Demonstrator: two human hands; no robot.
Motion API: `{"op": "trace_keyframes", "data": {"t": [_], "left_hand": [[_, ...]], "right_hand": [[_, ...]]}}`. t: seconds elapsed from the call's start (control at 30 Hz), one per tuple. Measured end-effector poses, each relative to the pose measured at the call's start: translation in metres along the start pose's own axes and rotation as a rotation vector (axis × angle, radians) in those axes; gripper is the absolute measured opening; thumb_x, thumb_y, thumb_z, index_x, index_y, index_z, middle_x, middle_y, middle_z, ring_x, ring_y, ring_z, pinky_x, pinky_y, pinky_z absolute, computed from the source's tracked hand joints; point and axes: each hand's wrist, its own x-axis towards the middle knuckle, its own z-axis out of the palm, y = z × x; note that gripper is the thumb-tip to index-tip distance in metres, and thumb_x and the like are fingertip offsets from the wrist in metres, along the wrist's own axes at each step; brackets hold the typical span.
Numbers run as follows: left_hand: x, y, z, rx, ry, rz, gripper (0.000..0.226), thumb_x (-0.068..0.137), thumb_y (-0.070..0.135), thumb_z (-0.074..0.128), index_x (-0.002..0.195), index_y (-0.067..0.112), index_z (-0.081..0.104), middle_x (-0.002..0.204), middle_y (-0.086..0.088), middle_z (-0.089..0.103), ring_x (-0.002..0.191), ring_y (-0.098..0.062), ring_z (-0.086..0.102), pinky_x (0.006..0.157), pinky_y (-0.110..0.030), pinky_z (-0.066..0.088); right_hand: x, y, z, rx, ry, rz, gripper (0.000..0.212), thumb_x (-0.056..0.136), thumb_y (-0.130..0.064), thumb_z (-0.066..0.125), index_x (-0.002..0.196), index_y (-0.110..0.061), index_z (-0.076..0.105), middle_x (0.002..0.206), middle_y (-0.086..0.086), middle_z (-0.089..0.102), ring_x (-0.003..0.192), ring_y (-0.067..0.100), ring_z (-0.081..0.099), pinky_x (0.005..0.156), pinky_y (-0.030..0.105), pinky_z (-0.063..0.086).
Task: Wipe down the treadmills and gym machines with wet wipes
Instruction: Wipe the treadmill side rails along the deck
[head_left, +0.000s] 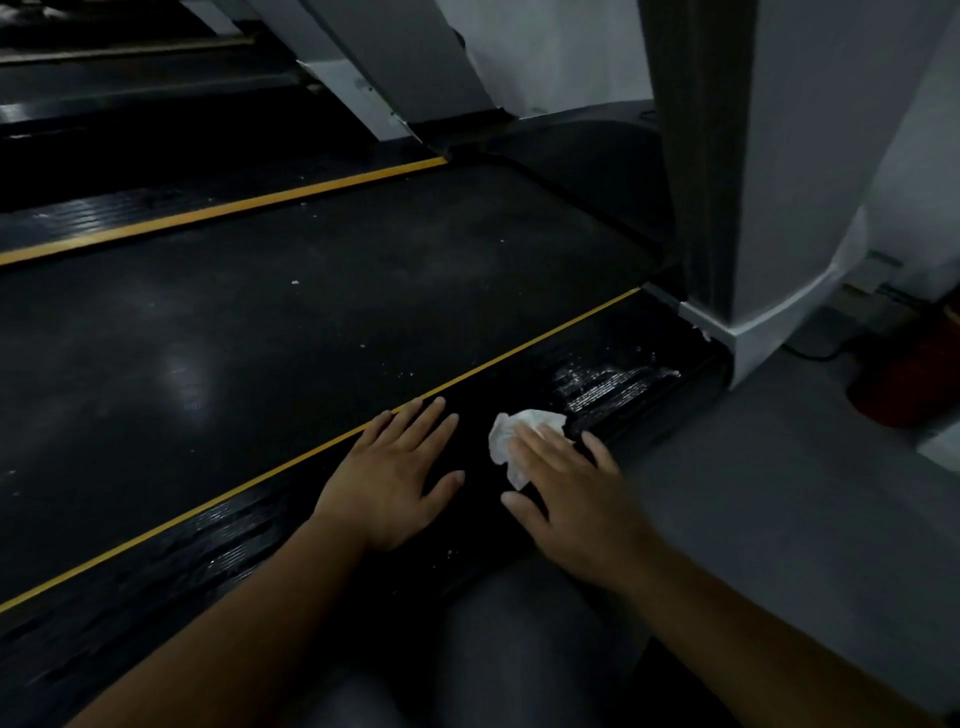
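A black treadmill belt (260, 322) runs across the view, edged by yellow lines. Beside it lies the ribbed black side rail (613, 384), streaked with white residue near its front end. My right hand (571, 493) presses a crumpled white wet wipe (506, 436) flat onto this rail with straight fingers. My left hand (395, 478) rests flat on the rail just left of the wipe, fingers spread and reaching the yellow line.
A grey treadmill upright (779, 156) rises from a white base at the rail's front end. Grey floor (753, 519) lies to the right, with a red object (914, 384) and a black cable beyond. A second upright (415, 62) stands at the far side. My knees show at the bottom.
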Motion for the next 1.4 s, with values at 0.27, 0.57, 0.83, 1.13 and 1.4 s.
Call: {"op": "trace_keyframes", "data": {"t": [0.27,0.57,0.83,1.13,1.4], "left_hand": [[-0.003,0.02,0.003,-0.004,-0.004,-0.028,0.093,0.078,0.063,-0.014,0.163,0.029,0.005,0.168,0.01,-0.01,0.155,-0.011,-0.013,0.123,-0.031,-0.01],[-0.009,0.022,0.001,-0.008,-0.014,-0.048,0.091,0.078,0.063,-0.015,0.163,0.033,0.0,0.168,0.012,-0.012,0.153,-0.007,-0.017,0.12,-0.03,-0.013],[-0.009,0.022,0.002,-0.031,-0.011,-0.056,0.089,0.08,0.064,-0.012,0.162,0.034,0.001,0.167,0.013,-0.011,0.153,-0.007,-0.016,0.122,-0.031,-0.011],[-0.01,0.022,0.002,-0.016,0.001,-0.06,0.088,0.081,0.063,-0.012,0.163,0.033,0.002,0.168,0.012,-0.009,0.154,-0.007,-0.015,0.123,-0.032,-0.01],[-0.009,0.022,0.002,0.001,-0.019,-0.051,0.089,0.081,0.062,-0.012,0.163,0.032,0.003,0.168,0.012,-0.01,0.153,-0.006,-0.016,0.121,-0.031,-0.012]], "right_hand": [[0.013,-0.019,0.007,0.005,0.024,0.018,0.08,0.092,-0.066,0.019,0.153,-0.02,0.04,0.163,-0.001,0.034,0.152,0.017,0.026,0.121,0.047,0.014],[0.012,-0.009,-0.004,0.03,0.032,0.089,0.086,0.086,-0.07,0.009,0.154,-0.026,0.036,0.165,-0.006,0.028,0.154,0.016,0.019,0.122,0.048,0.009],[-0.002,0.016,-0.001,-0.01,0.079,0.108,0.086,0.088,-0.07,0.014,0.154,-0.021,0.039,0.164,-0.004,0.032,0.152,0.016,0.026,0.121,0.05,0.014],[-0.007,0.003,0.017,-0.009,0.124,0.013,0.075,0.094,-0.065,0.028,0.151,-0.019,0.045,0.161,-0.002,0.038,0.15,0.017,0.032,0.119,0.052,0.022],[-0.015,-0.011,0.018,0.015,0.094,-0.075,0.073,0.095,-0.063,0.03,0.15,-0.017,0.046,0.16,0.0,0.039,0.15,0.018,0.031,0.12,0.049,0.013]]}}
